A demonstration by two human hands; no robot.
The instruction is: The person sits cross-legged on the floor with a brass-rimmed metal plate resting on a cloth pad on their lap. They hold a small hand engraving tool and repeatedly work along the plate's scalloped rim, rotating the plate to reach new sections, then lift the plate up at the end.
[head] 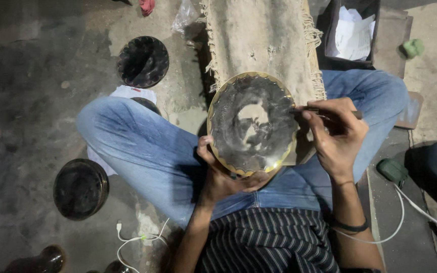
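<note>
The engraved metal plate (253, 124), round, dark-faced with a scalloped golden rim and a pale figure worked into its middle, sits tilted above the person's lap, its far edge leaning on a fringed cloth-covered block (264, 40) in front of the crossed legs. That lean looks meant to steady the plate and turn its face up toward the eyes.

The left hand (218, 172) cups the near rim from below, thumb curled over the edge and fingers closed under it, apparently bracing the plate against the pressure of the tool. The right hand (337, 134) is closed in a pen-like pinch around a thin engraving tool (324, 112), whose tip meets the plate's right edge; the heel of the hand seems to rest near the rim for control.

On the floor (26, 101) to the left lie two more dark round plates, one fluted (142, 61) beyond the knee, one (80, 188) beside the thigh. A white cable (137, 240) lies near the hip, another (400, 217) trails on the right past a green object (393, 170), and a dark box holding white paper (352, 33) stands at the top right.
</note>
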